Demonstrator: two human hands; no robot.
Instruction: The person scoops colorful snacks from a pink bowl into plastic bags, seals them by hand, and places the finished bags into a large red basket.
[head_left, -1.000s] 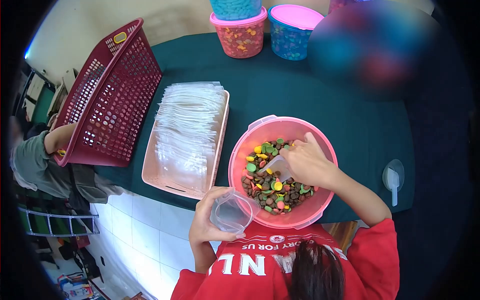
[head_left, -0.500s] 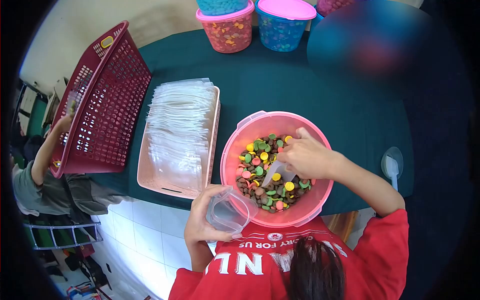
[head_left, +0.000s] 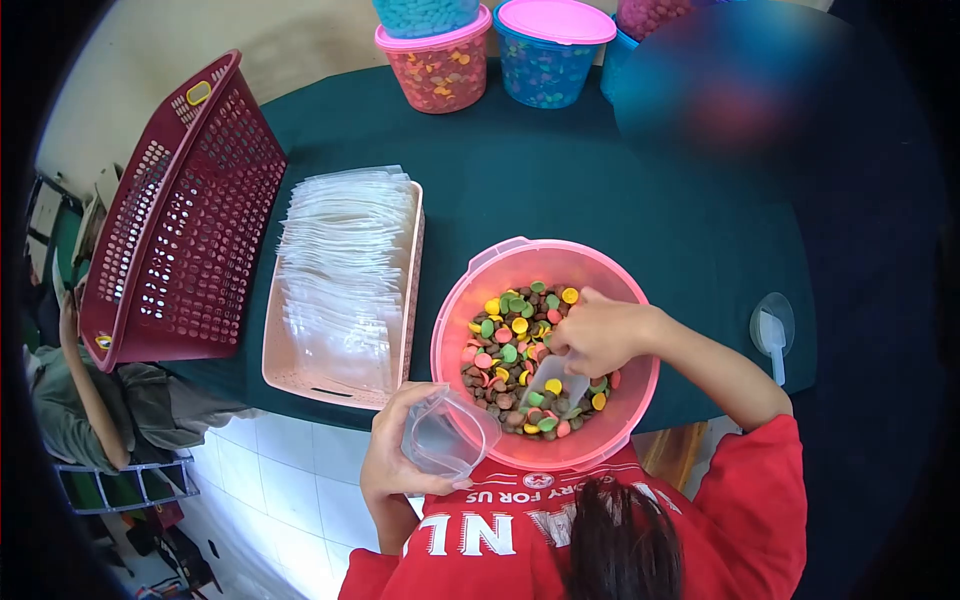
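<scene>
My left hand (head_left: 388, 462) is closed around a clear plastic cup (head_left: 452, 436), tilted with its mouth toward the tub; I see nothing inside it. In the pink tub (head_left: 449, 300) lies a heap of small round pieces (head_left: 508, 353), brown, green, yellow and pink. My right hand (head_left: 605, 335) reaches over the tub's right side, fingers wrapped round the handle of a translucent scoop (head_left: 556, 384). The scoop's bowl sits down among the pieces, with a few green and yellow ones in it. The handle is mostly hidden by my fingers.
Left of the tub stands a pink basket (head_left: 411, 330) of clear plastic bags (head_left: 345, 270). A maroon basket (head_left: 200, 230) rises beyond it. Lidded tubs (head_left: 545, 70) line the back. A white spoon (head_left: 773, 340) lies in a clear dish at right. A person (head_left: 85, 400) sits at far left.
The scoop has moved lower in the heap and gathered pieces. My left hand keeps the cup beside the tub. The person's hand at far left has moved away from the maroon basket.
</scene>
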